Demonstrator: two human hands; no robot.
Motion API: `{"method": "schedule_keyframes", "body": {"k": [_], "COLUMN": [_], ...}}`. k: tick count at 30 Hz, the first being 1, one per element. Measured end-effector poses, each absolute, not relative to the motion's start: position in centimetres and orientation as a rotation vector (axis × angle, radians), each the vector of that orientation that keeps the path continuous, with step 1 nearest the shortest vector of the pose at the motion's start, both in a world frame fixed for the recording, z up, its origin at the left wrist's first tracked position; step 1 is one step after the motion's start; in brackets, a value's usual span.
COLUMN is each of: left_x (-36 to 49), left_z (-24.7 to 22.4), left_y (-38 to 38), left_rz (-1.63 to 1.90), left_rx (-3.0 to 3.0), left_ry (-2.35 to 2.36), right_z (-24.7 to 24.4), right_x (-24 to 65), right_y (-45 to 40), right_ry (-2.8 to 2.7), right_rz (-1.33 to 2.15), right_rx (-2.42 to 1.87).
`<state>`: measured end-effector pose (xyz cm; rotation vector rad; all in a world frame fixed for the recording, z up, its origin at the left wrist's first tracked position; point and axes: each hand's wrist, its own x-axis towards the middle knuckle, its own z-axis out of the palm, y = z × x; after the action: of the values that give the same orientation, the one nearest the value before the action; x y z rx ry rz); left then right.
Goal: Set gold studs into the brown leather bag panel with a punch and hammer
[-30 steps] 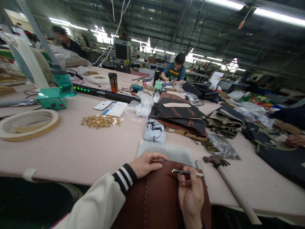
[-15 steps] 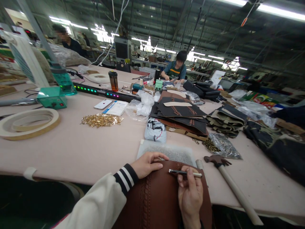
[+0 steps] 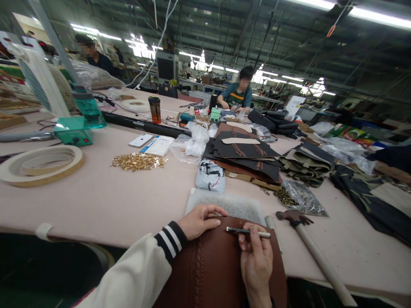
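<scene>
A brown leather panel (image 3: 221, 261) with braided stitching lies in front of me, its far end on a speckled stone slab (image 3: 224, 203). My left hand (image 3: 201, 221) rests on the far edge of the panel, fingers stretched out and thumb apart from them on the leather. Above the right part of the panel, my right hand (image 3: 257, 256) pinches a slim pen-like tool (image 3: 236, 230), dark and silver at the left end and whitish at the right. The tool is held nearly level; whether it touches the leather I cannot tell.
A claw hammer (image 3: 316, 256) lies to the right. Beyond the slab are a wrapped white bundle (image 3: 210, 176), stacked leather pieces (image 3: 240, 147) and a bag of metal parts (image 3: 300, 197). Gold hardware (image 3: 139, 161) and tape rolls (image 3: 41, 167) lie left. A co-worker (image 3: 237, 92) sits across.
The view has shifted slightly. Both hands and the tool keep nearly the same place over the leather. The coloured lights on the black bar no longer show.
</scene>
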<state>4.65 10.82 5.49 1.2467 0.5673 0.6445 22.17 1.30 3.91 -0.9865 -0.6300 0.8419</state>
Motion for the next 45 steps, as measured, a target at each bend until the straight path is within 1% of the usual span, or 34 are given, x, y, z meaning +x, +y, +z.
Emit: {"method": "schedule_keyframes", "body": {"k": [6,12,17,27,33,41,45], "left_x": [4.7,4.6,4.6,4.8,4.9,5.1,5.2], "left_z": [5.4,5.4,5.6,5.4,5.2,5.1,5.1], "left_y": [10.8,10.7,10.6,10.6,10.6,10.3,10.0], "left_rz": [0.651,0.662,0.679,0.675,0.68,0.689,0.728], "left_rx": [1.227,1.351,1.381,1.413,1.449,1.571,1.649], "left_ry": [0.592,0.7,0.706,0.706,0.718,0.758,0.829], "right_z": [4.1,3.9,4.0,5.3,6.0,7.6,7.5], "right_x": [22.0,21.9,21.9,22.8,23.0,22.5,22.3], "right_y": [1.2,1.2,1.0,-0.1,-0.1,-0.1,0.0], "right_ry": [-0.624,-0.715,-0.856,-1.319,-1.512,-1.669,-1.672], "right_rz": [0.833,0.807,0.723,0.504,0.398,0.318,0.352], "right_rx": [-1.008,-1.012,-1.058,-1.304,-1.36,-1.396,-1.421]}}
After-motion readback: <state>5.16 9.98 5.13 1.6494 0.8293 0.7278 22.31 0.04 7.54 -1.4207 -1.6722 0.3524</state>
